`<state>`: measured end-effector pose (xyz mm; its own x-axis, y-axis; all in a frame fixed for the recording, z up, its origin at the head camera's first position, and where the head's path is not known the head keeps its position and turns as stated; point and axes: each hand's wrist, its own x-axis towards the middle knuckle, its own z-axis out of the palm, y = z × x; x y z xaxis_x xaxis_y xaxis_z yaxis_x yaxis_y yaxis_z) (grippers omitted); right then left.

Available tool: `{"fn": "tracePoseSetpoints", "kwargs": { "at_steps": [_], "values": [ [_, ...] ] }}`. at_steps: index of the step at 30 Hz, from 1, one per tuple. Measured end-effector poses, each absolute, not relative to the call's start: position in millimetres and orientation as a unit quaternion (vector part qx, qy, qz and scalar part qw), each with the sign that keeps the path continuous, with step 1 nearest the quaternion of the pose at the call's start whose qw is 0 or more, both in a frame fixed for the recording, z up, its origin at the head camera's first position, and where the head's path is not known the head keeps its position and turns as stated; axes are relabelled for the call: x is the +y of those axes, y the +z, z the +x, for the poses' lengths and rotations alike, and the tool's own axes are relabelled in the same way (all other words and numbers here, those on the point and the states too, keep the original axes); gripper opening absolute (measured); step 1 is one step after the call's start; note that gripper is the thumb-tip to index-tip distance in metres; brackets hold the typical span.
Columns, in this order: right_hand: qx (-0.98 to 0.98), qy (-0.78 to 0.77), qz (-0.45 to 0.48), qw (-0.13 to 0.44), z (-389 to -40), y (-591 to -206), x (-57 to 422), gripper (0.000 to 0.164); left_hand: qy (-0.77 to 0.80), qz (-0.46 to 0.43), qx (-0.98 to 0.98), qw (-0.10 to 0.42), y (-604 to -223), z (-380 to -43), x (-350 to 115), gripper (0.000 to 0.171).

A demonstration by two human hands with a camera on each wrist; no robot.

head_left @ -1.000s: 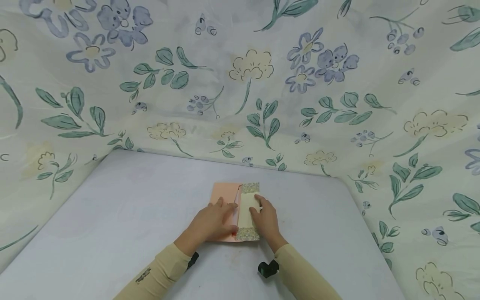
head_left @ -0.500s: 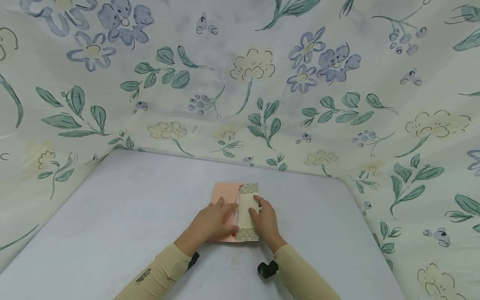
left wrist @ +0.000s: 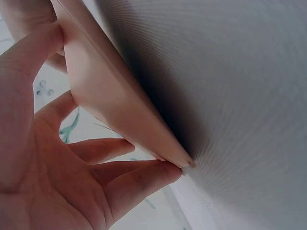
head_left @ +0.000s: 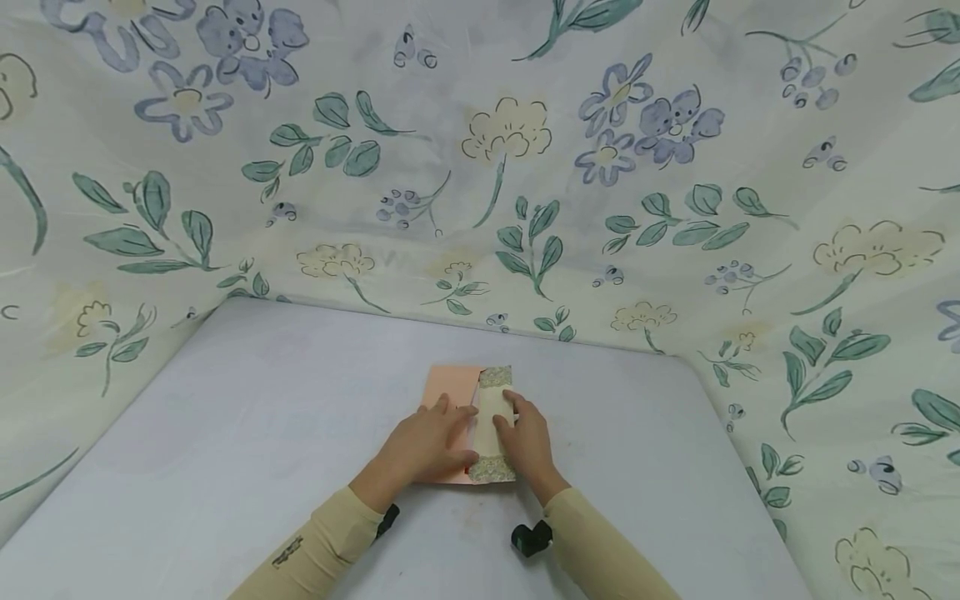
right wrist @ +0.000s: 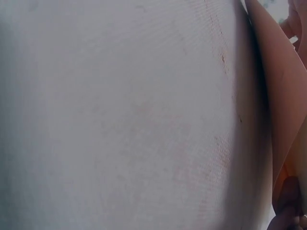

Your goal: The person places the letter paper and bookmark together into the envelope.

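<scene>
A peach paper card lies on the white table in the head view. Its right part is a cream flap with a speckled floral band at each end. My left hand rests on the peach part with fingers spread; in the left wrist view its fingertips touch the card's edge. My right hand pinches the flap's right edge, thumb on top. The right wrist view shows the peach underside lifted off the table and bent. A small red spot shows near my left thumb.
The white table spreads around the card. Floral fabric hangs behind and at both sides. Dark wrist devices sit below each wrist, the right one more visible.
My right hand and the flap's right edge have shifted slightly left, and the flap looks narrower. My left hand stays in place on the card.
</scene>
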<state>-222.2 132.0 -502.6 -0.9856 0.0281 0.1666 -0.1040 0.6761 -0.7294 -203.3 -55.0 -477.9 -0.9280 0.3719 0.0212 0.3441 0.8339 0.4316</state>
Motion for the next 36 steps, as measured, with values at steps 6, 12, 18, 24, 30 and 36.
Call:
{"fn": "tracePoseSetpoints", "kwargs": {
  "at_steps": [6, 12, 18, 24, 30, 36],
  "values": [
    [-0.911, 0.403, 0.026, 0.082, -222, -502, 130, 0.047, 0.215, 0.187, 0.958, 0.030, -479, -204, -55, 0.069],
    [-0.906, 0.415, 0.026, 0.086, -221, -502, 133, 0.044, 0.208, 0.187, 0.960, 0.029, -480, -204, -54, 0.068],
    [-0.905, 0.415, 0.009, 0.097, -220, -501, 135, 0.040, 0.204, 0.185, 0.961, 0.029, -478, -203, -54, 0.069],
    [-0.906, 0.411, 0.003, 0.098, -220, -501, 131, 0.039, 0.207, 0.185, 0.960, 0.030, -478, -203, -55, 0.069],
    [-0.908, 0.405, 0.016, 0.106, -221, -504, 125, 0.037, 0.212, 0.187, 0.959, 0.026, -477, -202, -55, 0.068],
    [-0.913, 0.393, 0.013, 0.111, -222, -506, 120, 0.037, 0.214, 0.186, 0.959, 0.027, -476, -202, -57, 0.068]
  ]
}}
